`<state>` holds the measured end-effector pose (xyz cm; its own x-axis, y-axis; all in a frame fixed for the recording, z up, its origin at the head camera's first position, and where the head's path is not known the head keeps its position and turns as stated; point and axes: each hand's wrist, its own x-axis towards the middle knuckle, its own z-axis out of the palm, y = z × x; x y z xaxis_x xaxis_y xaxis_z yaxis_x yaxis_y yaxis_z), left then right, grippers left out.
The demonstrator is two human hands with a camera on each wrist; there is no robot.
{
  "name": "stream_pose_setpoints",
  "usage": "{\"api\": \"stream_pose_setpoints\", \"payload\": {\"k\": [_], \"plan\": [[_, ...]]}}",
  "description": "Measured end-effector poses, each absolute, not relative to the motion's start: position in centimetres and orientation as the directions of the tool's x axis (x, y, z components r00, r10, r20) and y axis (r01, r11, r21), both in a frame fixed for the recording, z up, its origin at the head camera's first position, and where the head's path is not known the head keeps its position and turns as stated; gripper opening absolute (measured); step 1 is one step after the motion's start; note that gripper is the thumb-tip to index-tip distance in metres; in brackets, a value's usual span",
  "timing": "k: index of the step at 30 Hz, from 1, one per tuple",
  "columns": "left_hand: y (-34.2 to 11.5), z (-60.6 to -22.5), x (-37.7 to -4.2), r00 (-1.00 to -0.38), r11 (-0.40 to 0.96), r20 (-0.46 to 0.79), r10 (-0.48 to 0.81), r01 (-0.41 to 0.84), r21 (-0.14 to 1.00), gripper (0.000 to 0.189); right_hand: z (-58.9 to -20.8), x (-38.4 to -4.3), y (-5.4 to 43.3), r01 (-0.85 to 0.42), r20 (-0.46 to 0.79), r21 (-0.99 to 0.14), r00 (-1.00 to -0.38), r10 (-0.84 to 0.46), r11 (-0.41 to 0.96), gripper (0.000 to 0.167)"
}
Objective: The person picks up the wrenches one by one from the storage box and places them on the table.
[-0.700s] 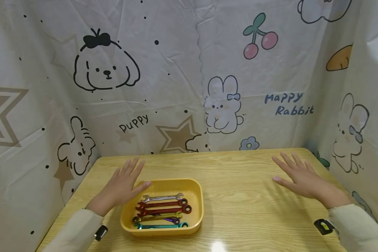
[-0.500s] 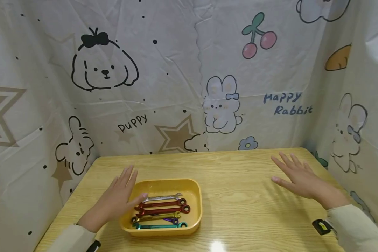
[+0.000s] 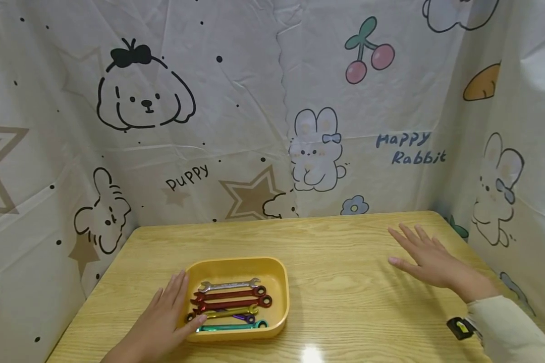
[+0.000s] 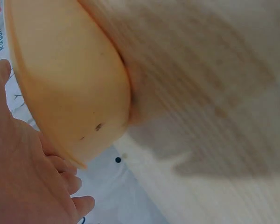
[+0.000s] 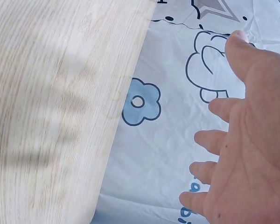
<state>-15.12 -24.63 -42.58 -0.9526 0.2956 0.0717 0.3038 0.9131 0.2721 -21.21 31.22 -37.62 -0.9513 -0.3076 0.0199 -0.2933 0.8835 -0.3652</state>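
A yellow tray (image 3: 279, 322) with rounded corners stands left of the table's middle. Inside lie several wrenches: a silver wrench (image 3: 229, 286), a pair of red wrenches (image 3: 231, 303), a gold wrench (image 3: 231, 312), a purple wrench (image 3: 245, 317) and a teal wrench (image 3: 231, 327). My left hand (image 3: 161, 317) is at the tray's left side with its fingers straight, the thumb reaching over the rim. In the left wrist view the tray's outer wall (image 4: 79, 84) fills the space beside that hand. My right hand (image 3: 429, 262) hovers over the table's right part, fingers spread, holding nothing.
The wood-grain table (image 3: 345, 282) has its back edge against a printed cloth (image 3: 236, 75), which also hangs along both sides. A small black device (image 3: 460, 328) sits at the right wrist.
My left hand has come down and toward me, from above the tray's left end to its left side. The right hand stays nearly where it was; the view has shifted slightly.
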Motion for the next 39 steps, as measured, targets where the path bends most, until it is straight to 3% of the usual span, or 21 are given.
{"api": "stream_pose_setpoints", "payload": {"k": [23, 31, 39], "plan": [[-24.9, -43.5, -14.9, -0.967, 0.916, 0.046, 0.251, 0.253, 0.31, 0.101, -38.3, -21.3, 30.5, -0.302, 0.016, -0.383, -0.947, -0.321, 0.873, 0.082], [-25.0, -43.6, -14.8, -0.968, 0.921, 0.055, 0.246, 0.251, 0.299, 0.1, -38.1, -22.0, 28.9, -0.372, 0.042, -0.318, -0.924, -0.379, 0.872, 0.076], [-24.9, -43.3, -14.7, -0.967, 0.931, 0.067, 0.247, 0.256, 0.261, 0.1, -36.6, -22.7, 25.3, -0.45, 0.035, -0.287, -0.887, -0.46, 0.846, 0.081]]}}
